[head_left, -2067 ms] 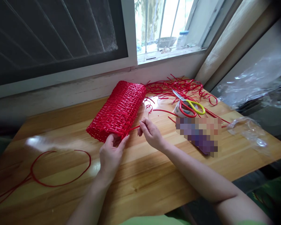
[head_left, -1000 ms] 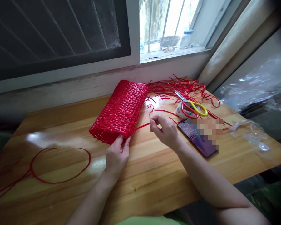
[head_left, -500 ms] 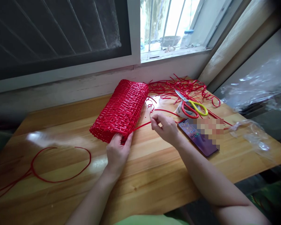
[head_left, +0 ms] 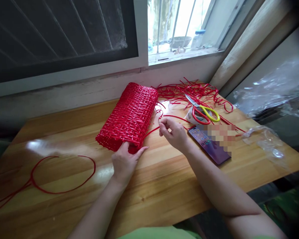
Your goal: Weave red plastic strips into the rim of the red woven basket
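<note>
A red woven basket (head_left: 132,114) lies on its side with its opening towards me. My left hand (head_left: 126,162) is at that opening, some fingers inside and hidden, the thumb stretched out to the right, off the rim. A thin red strip (head_left: 151,131) runs from the basket's near right corner to my right hand (head_left: 173,132). The right hand's thumb and forefinger are curled together in a pinch on the strip, just above the table.
Scissors (head_left: 203,111) with red and yellow handles rest on a white roll beside a phone (head_left: 209,144). Loose red strips (head_left: 189,89) are heaped at the back. Another red strip (head_left: 62,192) loops at the left. Clear plastic (head_left: 269,142) lies at the right edge.
My left thumb has swung away from the basket's rim and points right. The strip between basket and right hand now bows slightly, where it was straighter. The right hand has hardly moved.
</note>
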{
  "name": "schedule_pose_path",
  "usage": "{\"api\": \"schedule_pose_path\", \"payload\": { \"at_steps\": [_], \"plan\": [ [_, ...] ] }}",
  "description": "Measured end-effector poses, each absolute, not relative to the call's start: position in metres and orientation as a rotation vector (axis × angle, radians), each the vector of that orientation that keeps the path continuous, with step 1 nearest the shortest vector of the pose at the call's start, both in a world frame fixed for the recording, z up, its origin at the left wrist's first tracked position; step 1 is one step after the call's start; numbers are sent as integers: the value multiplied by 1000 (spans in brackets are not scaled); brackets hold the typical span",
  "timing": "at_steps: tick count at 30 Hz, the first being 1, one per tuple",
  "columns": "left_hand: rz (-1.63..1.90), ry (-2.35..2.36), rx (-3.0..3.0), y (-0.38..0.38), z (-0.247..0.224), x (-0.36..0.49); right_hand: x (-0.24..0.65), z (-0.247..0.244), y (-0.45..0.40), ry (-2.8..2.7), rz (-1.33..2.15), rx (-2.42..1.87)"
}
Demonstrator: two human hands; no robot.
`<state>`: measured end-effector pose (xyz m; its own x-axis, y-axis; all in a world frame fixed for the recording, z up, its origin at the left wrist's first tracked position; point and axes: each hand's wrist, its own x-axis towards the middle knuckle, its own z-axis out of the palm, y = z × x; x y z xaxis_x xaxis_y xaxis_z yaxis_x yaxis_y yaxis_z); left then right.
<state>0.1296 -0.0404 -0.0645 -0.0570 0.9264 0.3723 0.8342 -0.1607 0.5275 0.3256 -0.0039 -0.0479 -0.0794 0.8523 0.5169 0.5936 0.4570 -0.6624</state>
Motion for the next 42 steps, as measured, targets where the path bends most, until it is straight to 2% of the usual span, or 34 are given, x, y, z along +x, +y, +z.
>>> {"api": "schedule_pose_path", "payload": {
  "at_steps": [11,18,26,35,38,42],
  "plan": [
    [1007,1822,2005,-42,-60,128,334,-48,-2,-1773,355,-1255],
    [1038,1812,1995,-43,-60,128,327,-51,-5,-1732,935,-877],
    [1052,1608,1844,-40,-59,126,317,-45,-18,-1866,925,-890],
    [1028,1300,1745,-47,-53,126,308,-23,-36,-2270,949,-662],
    [1066,1276,1671,-48,-52,126,313,-22,-33,-2245,1085,-673],
    [1124,1345,1594,-50,-50,128,325,-31,-20,-1925,1484,-578]
  ]
}}
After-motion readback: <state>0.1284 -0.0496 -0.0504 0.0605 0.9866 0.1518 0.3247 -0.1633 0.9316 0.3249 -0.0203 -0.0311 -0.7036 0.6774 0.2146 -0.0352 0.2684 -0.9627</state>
